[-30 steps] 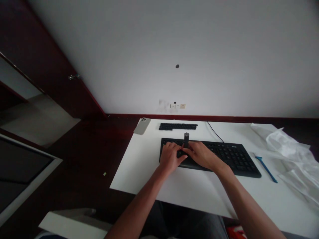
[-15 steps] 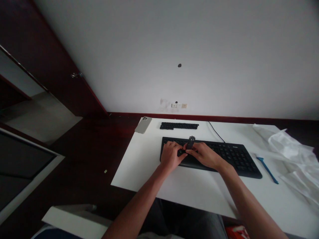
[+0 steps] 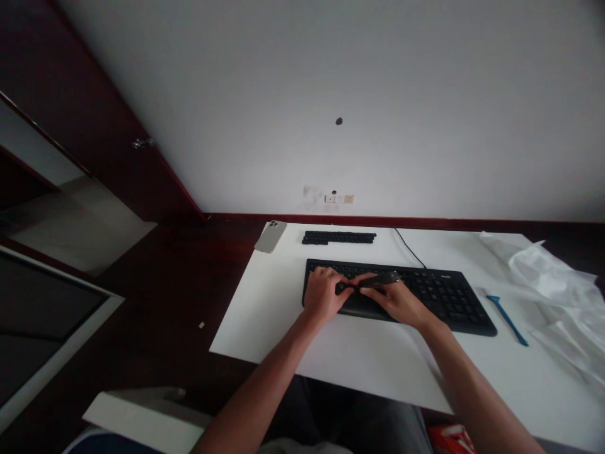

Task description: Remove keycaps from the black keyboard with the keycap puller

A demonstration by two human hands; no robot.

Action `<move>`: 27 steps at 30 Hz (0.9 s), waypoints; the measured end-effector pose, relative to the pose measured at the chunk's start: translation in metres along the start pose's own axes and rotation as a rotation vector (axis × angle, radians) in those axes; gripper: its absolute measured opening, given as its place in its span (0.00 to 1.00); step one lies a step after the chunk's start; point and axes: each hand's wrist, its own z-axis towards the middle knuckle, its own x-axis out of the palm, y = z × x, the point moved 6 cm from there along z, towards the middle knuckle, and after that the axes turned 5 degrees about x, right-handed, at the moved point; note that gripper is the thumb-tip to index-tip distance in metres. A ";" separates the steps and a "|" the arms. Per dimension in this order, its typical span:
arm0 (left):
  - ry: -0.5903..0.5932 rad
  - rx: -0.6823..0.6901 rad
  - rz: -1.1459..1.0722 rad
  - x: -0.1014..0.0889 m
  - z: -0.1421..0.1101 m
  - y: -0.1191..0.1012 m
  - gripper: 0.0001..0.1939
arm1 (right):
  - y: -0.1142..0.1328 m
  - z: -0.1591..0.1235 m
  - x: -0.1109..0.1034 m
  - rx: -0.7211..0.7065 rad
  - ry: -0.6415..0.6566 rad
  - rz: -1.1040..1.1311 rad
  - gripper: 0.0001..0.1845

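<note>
hands: 2 | held dark object: 1 | keyboards: 1 | keycap rows: 1 | phones: 1 | blue tools: 1

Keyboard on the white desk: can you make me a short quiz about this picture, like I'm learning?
1. True or false: a dark grey object is over the keyboard, between the left hand and the right hand.
2. What lies left of the row of loose black keycaps? A: a phone. B: a mug. C: a ruler.
3. Which hand is nearer the blue plastic tool?
Key: 1 true; 2 A; 3 the right hand.
</note>
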 end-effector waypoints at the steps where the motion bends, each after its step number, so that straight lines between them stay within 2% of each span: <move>1: -0.002 0.000 0.003 0.000 0.000 0.000 0.07 | -0.003 0.000 0.001 0.004 -0.026 0.023 0.17; 6: -0.016 0.007 -0.012 -0.003 -0.001 0.000 0.07 | -0.013 0.002 0.001 0.076 -0.119 0.116 0.18; 12: 0.018 0.050 -0.047 -0.005 -0.002 0.000 0.06 | -0.026 0.000 -0.013 0.142 -0.314 0.248 0.21; 20: 0.047 0.058 0.020 -0.001 0.004 0.000 0.05 | -0.031 0.000 -0.014 0.190 -0.368 0.358 0.26; 24: 0.005 0.082 0.058 -0.012 0.016 0.000 0.07 | -0.033 0.000 -0.016 0.192 -0.386 0.386 0.26; 27: -0.030 0.082 0.141 -0.023 0.035 0.009 0.09 | -0.035 0.001 -0.017 0.191 -0.389 0.391 0.26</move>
